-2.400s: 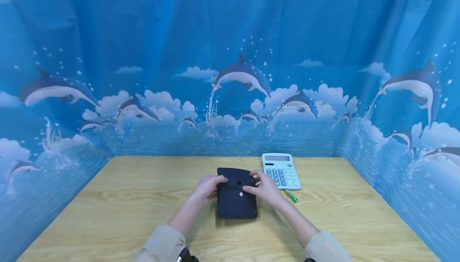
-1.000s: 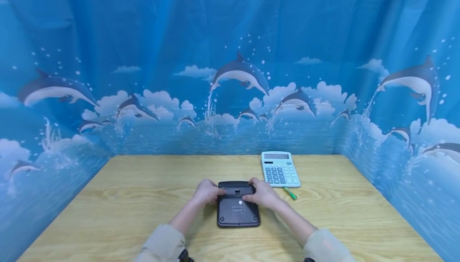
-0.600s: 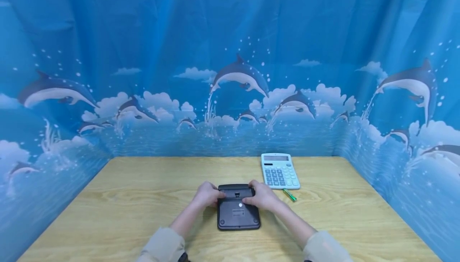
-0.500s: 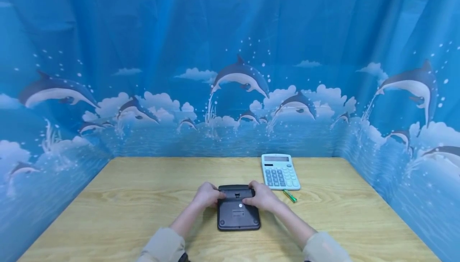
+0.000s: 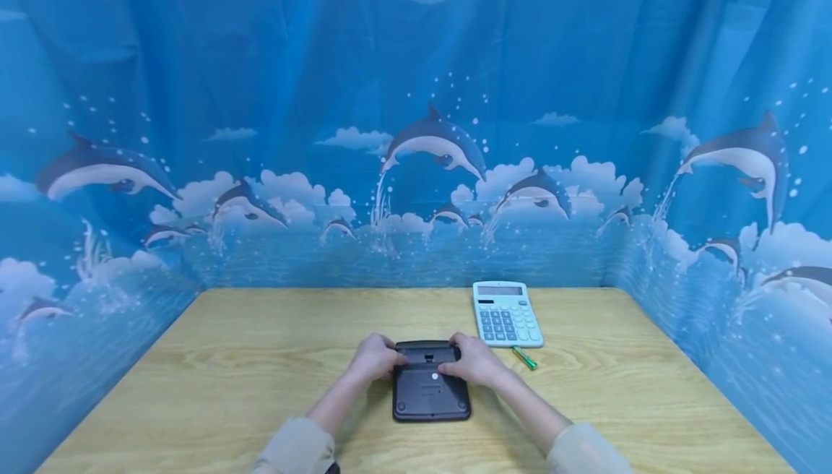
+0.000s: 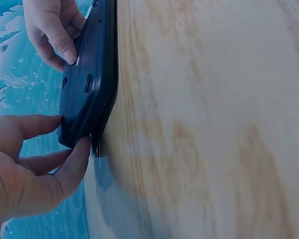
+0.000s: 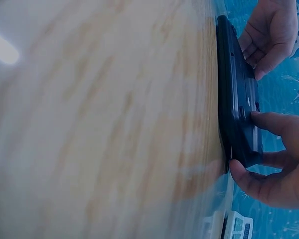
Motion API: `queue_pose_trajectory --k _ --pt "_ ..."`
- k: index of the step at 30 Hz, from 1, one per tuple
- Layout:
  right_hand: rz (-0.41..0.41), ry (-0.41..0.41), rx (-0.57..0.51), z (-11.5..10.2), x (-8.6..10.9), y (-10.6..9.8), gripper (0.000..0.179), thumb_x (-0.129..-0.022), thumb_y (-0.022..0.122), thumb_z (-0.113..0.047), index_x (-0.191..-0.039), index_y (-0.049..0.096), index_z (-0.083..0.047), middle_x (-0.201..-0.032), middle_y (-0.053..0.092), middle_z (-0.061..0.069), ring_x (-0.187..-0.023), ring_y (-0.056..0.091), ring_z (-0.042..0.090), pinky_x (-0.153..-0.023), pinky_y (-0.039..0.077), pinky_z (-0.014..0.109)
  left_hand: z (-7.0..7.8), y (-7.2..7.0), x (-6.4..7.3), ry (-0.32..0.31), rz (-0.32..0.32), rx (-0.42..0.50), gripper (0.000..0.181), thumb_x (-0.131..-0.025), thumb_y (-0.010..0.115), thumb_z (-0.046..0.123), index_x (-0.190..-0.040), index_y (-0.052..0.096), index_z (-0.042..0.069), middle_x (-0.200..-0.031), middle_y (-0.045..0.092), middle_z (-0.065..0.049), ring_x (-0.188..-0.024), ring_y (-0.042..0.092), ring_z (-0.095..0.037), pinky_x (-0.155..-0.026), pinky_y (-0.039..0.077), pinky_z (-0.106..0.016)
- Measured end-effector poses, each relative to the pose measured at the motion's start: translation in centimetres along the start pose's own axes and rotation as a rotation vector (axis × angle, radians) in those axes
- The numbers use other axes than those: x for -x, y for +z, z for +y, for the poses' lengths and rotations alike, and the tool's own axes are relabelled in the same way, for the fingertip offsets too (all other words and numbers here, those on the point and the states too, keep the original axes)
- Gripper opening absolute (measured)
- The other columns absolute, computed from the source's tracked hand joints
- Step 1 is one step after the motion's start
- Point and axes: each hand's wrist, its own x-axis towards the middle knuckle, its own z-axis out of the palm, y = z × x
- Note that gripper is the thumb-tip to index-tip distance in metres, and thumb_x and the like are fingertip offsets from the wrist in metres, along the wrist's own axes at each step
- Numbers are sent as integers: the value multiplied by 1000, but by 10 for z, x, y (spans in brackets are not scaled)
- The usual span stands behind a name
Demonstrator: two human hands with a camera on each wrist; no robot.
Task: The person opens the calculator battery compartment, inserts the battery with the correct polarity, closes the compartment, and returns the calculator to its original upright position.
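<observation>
A black calculator (image 5: 432,403), underside up, is at the middle of the table in the head view. Round feet, a small dark opening and a white dot show on its back; its face is hidden. My left hand (image 5: 375,358) grips its far left corner, thumb on top and fingers at the edge. At the far right side, my right hand (image 5: 479,363) pinches it the same way, its thumb near the white dot. In the left wrist view, the calculator (image 6: 94,62) has its edge close to the tabletop.
Behind my right hand a light blue calculator (image 5: 507,315) lies face up. A small green cylinder (image 5: 525,358), looking like a battery, is at its near edge. The wooden table (image 5: 214,387) meets a blue dolphin curtain (image 5: 416,250) at the back and sides.
Since the earliest frame, both hands have brought the black calculator down and nearer, from tilted up to lying flatter. In the last half second the hold looks the same.
</observation>
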Motion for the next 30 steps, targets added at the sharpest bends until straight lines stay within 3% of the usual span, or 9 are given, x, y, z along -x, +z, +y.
queue_pose_trajectory --k 11,15,23,26,30 --pt "8 -4 2 0 1 2 52 -75 75 -24 -114 55 5 -105 59 22 -96 56 34 -82 47 46 0 1 0 19 25 -33 37 -73 70 -1 -106 58 -13 -86 62 -17 -65 59 -20 -56 53 -29" --pt "15 -11 19 1 1 2 53 -75 74 -26 -114 55 5 -105 59 22 -96 56 34 -83 47 47 1 1 3 78 32 -101 35 -74 70 1 -105 60 -10 -83 61 -15 -61 58 -19 -54 52 -28" --pt "11 -18 99 -1 3 -4 56 -78 71 -35 -117 56 2 -104 60 19 -96 57 32 -81 47 46 3 1 7 220 50 -308 27 -75 69 4 -100 64 -5 -87 63 -13 -66 56 -17 -62 52 -32" --pt "34 -8 123 -1 3 -8 57 -79 69 -38 -118 57 1 -105 61 19 -96 58 33 -79 48 46 3 0 11 320 48 -427 20 -76 68 5 -94 66 -3 -82 62 -10 -62 54 -15 -59 50 -31" --pt "64 -12 131 0 2 -12 54 -81 67 -37 -117 57 2 -103 62 18 -93 60 32 -76 50 45 5 -4 20 545 70 -654 8 -75 69 9 -76 63 4 -71 53 -2 -59 50 -14 -54 46 -29"
